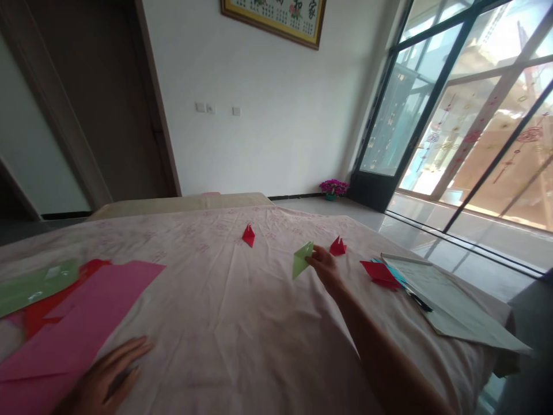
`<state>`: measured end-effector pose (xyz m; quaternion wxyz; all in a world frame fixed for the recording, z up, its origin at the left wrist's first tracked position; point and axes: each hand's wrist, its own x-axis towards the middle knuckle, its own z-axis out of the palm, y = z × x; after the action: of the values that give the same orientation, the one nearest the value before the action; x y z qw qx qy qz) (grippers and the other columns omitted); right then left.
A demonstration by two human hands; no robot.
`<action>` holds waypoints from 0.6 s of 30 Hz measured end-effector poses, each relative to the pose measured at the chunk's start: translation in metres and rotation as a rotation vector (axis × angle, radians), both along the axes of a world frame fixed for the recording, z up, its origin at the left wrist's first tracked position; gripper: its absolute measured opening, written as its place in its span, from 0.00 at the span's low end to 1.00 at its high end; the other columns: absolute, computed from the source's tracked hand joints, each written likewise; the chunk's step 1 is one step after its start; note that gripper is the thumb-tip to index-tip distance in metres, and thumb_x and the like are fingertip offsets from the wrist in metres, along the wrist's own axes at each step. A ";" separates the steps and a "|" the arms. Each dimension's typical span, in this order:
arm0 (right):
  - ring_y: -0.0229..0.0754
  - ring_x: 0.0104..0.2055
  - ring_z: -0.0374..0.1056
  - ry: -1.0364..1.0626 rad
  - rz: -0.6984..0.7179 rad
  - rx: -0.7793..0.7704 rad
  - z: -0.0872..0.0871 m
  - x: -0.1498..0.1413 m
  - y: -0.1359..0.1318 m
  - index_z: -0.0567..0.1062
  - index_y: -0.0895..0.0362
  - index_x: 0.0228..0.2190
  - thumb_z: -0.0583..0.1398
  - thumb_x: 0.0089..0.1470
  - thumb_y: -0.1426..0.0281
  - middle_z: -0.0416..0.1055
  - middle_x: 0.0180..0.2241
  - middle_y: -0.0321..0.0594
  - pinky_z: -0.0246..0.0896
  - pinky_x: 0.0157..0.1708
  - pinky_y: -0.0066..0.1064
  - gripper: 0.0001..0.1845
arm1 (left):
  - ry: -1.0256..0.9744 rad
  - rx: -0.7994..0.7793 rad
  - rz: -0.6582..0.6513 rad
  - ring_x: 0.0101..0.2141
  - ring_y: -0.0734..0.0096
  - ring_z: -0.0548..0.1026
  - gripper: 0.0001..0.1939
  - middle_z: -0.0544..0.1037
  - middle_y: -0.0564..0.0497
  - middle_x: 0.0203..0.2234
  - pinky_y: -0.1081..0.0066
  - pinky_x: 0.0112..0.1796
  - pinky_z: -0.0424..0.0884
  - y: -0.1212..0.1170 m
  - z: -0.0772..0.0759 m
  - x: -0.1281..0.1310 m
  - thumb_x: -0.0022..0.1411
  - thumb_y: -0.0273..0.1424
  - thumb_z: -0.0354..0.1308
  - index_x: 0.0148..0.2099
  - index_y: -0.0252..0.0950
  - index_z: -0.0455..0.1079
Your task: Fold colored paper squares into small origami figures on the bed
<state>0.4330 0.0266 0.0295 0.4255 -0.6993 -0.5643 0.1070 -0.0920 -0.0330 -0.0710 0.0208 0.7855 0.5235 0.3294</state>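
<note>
My right hand [324,264] reaches out over the cloth and pinches a folded piece of light green paper [302,259] at its right edge. Just beyond that hand stands a small red folded paper [337,246] with pointed tips. A second red folded paper [248,236] of similar shape stands farther left. At the lower left, my left hand [114,372] rests with fingers stretched out, beside and partly over a large pink paper sheet [99,305]. Nothing shows in its fingers.
A pale patterned cloth [207,323] covers the wide surface. Green paper in a glossy wrapper [41,283] and red paper [90,267] lie at left. At right are a flat red folded paper [382,274], a dark pen-like object [420,301] and a large whitish pad [449,300].
</note>
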 end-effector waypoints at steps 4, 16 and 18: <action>0.43 0.34 0.71 0.285 0.443 0.073 0.004 -0.091 0.005 0.74 0.60 0.45 0.60 0.49 0.64 0.76 0.32 0.43 0.64 0.33 0.31 0.22 | -0.342 -0.401 -0.076 0.46 0.60 0.77 0.17 0.78 0.49 0.48 0.64 0.46 0.74 -0.003 0.057 0.061 0.63 0.42 0.52 0.50 0.44 0.74; 0.37 0.28 0.63 0.383 0.691 0.050 -0.028 -0.225 -0.007 0.77 0.56 0.30 0.61 0.46 0.72 0.71 0.26 0.34 0.57 0.29 0.27 0.06 | -0.910 -0.420 -0.124 0.35 0.67 0.77 0.20 0.79 0.46 0.39 0.72 0.37 0.72 0.016 0.072 0.132 0.57 0.33 0.62 0.52 0.35 0.71; 0.38 0.30 0.64 0.349 0.696 0.046 -0.034 -0.229 -0.007 0.77 0.56 0.31 0.62 0.44 0.73 0.70 0.27 0.34 0.57 0.31 0.28 0.07 | -0.955 -0.422 -0.075 0.32 0.68 0.76 0.16 0.80 0.47 0.33 0.73 0.34 0.71 0.022 0.064 0.128 0.55 0.33 0.63 0.46 0.33 0.73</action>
<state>0.2044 0.0197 -0.0045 0.4688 -0.4275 -0.6893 0.3497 0.0359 -0.0115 -0.0068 0.4269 0.5445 0.4823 0.5373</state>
